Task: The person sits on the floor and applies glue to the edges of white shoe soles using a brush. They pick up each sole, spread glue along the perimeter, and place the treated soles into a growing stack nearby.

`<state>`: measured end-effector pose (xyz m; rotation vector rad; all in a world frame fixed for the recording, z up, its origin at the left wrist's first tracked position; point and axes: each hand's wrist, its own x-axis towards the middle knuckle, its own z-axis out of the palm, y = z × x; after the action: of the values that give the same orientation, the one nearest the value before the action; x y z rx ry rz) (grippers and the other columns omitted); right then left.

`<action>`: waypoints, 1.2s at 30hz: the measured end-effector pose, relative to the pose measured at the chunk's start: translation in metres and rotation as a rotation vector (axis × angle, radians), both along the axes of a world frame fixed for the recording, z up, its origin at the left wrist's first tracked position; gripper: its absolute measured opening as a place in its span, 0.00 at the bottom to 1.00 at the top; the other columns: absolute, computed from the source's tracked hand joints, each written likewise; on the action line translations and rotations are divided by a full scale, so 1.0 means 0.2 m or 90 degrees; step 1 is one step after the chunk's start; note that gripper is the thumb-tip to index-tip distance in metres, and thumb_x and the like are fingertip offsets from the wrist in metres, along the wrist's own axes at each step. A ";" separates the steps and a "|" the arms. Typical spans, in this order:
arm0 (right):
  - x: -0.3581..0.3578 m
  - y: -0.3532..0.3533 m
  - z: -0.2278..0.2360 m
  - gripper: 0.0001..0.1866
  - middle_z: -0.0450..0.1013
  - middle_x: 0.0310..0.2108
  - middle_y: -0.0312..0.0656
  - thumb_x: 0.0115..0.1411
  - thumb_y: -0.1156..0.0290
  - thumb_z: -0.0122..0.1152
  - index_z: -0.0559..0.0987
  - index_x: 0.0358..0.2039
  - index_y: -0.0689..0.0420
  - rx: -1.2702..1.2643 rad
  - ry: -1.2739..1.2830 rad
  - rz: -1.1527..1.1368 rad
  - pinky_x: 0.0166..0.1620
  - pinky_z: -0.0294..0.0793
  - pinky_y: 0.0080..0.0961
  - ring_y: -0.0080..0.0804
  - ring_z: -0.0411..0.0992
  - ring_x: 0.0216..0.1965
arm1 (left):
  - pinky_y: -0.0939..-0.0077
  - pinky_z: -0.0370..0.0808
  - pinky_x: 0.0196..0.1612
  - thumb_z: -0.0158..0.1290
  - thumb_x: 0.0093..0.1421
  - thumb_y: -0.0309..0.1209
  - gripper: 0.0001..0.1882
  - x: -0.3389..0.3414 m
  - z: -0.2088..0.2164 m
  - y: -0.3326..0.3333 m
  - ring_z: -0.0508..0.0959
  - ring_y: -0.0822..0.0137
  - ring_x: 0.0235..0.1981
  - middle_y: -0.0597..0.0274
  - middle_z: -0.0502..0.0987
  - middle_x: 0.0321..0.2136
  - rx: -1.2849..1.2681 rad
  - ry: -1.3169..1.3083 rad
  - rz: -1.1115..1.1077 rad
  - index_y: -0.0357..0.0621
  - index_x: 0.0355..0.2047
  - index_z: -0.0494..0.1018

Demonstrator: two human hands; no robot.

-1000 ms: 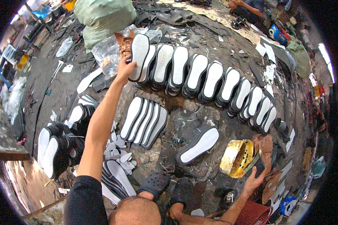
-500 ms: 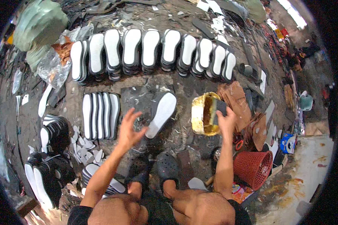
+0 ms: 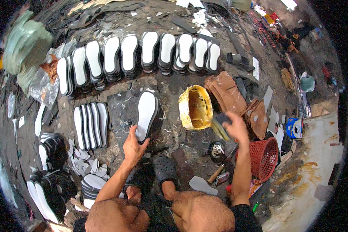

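Observation:
A white-topped shoe sole [image 3: 146, 112] with a dark rim lies on a dark board [image 3: 120, 104] in front of me. My left hand [image 3: 133, 150] has its heel end between thumb and fingers. My right hand [image 3: 236, 127] is closed around the dark end of a brush [image 3: 220, 130], whose yellowish end points down and is smeared by motion. The brush is beside a yellow-coated glue pot [image 3: 184, 109], open at the top with amber stuff inside. Left of the board stands a row of white-and-dark soles [image 3: 91, 125] packed on edge.
Stacks of white-topped soles [image 3: 129, 50] form an arc at the back. Brown sheets [image 3: 228, 92] lie right of the pot, near a red basket [image 3: 261, 158]. A small bowl [image 3: 217, 150] and a wooden-handled tool [image 3: 215, 174] are nearer. Pale offcuts [image 3: 87, 162] pile up at left.
My right hand has lifted the brush out of the pot to its right side. My left hand has reached the sole's heel and closed on it; the sole now stands more upright. The view has shifted.

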<state>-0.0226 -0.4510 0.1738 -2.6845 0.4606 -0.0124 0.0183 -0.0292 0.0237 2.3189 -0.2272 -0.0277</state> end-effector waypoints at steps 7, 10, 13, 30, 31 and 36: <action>-0.10 0.01 0.08 0.20 0.80 0.41 0.51 0.53 0.68 0.64 0.80 0.49 0.49 -0.298 0.030 -0.063 0.46 0.76 0.45 0.54 0.77 0.41 | 0.48 0.67 0.57 0.69 0.49 0.41 0.40 -0.01 0.05 -0.03 0.68 0.38 0.54 0.39 0.67 0.57 0.088 -0.132 -0.037 0.37 0.58 0.67; 0.09 0.02 0.23 0.17 0.78 0.46 0.52 0.57 0.75 0.62 0.80 0.48 0.56 -0.244 -0.336 -0.087 0.52 0.75 0.39 0.48 0.77 0.48 | 0.50 0.69 0.53 0.69 0.48 0.38 0.37 0.00 0.03 0.00 0.71 0.41 0.50 0.44 0.69 0.51 0.059 -0.127 -0.054 0.36 0.57 0.69; 0.35 0.45 0.53 0.20 0.77 0.49 0.52 0.57 0.71 0.67 0.78 0.49 0.63 0.046 -0.230 -0.130 0.56 0.72 0.36 0.47 0.76 0.52 | 0.54 0.71 0.53 0.68 0.50 0.37 0.37 0.01 0.03 0.04 0.71 0.44 0.49 0.44 0.72 0.51 0.058 -0.115 -0.046 0.34 0.57 0.69; 1.03 1.22 -0.44 0.17 0.79 0.28 0.54 0.59 0.66 0.58 0.76 0.50 0.51 -0.069 -0.096 0.149 0.35 0.77 0.53 0.55 0.79 0.31 | 0.53 0.73 0.48 0.65 0.50 0.40 0.36 0.03 0.02 -0.01 0.72 0.43 0.46 0.42 0.70 0.48 0.059 -0.062 -0.040 0.38 0.58 0.69; 1.09 1.20 -0.41 0.16 0.80 0.29 0.51 0.58 0.66 0.59 0.79 0.48 0.48 -0.063 -0.099 0.262 0.35 0.78 0.51 0.51 0.80 0.32 | 0.53 0.73 0.48 0.65 0.50 0.40 0.36 0.03 0.02 -0.03 0.72 0.43 0.46 0.43 0.70 0.48 0.051 -0.071 -0.046 0.37 0.58 0.69; 0.96 1.45 -0.42 0.17 0.81 0.35 0.44 0.55 0.69 0.57 0.83 0.44 0.35 -0.013 0.070 0.717 0.39 0.79 0.43 0.45 0.80 0.37 | 0.53 0.74 0.50 0.67 0.48 0.41 0.39 0.02 0.01 -0.02 0.72 0.43 0.47 0.43 0.70 0.49 0.077 -0.023 -0.014 0.41 0.60 0.68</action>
<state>0.1692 -0.1605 0.0894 -2.5851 -1.0395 0.4442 0.0232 -0.0328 0.0250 2.4396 -0.2751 -0.0114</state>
